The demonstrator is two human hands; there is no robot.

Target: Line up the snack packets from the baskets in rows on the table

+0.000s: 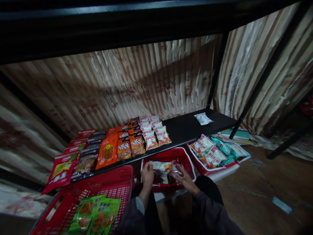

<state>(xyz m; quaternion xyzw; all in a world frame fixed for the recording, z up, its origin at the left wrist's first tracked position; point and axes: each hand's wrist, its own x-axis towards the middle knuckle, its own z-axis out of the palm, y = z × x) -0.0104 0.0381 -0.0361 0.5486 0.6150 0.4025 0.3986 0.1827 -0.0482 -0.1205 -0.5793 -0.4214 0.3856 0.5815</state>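
Observation:
In front of my knees, a white and orange snack packet (163, 167) lies sideways above the middle red basket (181, 151). My left hand (147, 175) pinches the packet's left end between thumb and fingers. At its right end, the bent fingers of my right hand (185, 180) close on the striped edge. Below the hands, more packets lie in the basket, mostly hidden. On the black shelf (178, 127) just beyond, matching white packets (162, 135) stand in two rows beside orange snack packets (137, 143).
To the right, another red basket (207, 168) holds white and teal packets. A red basket (105, 176) with green packets (105, 212) sits at the left. One pale packet (203, 118) lies alone on the shelf's right part. Black posts (259, 70) and an upper beam frame the shelf.

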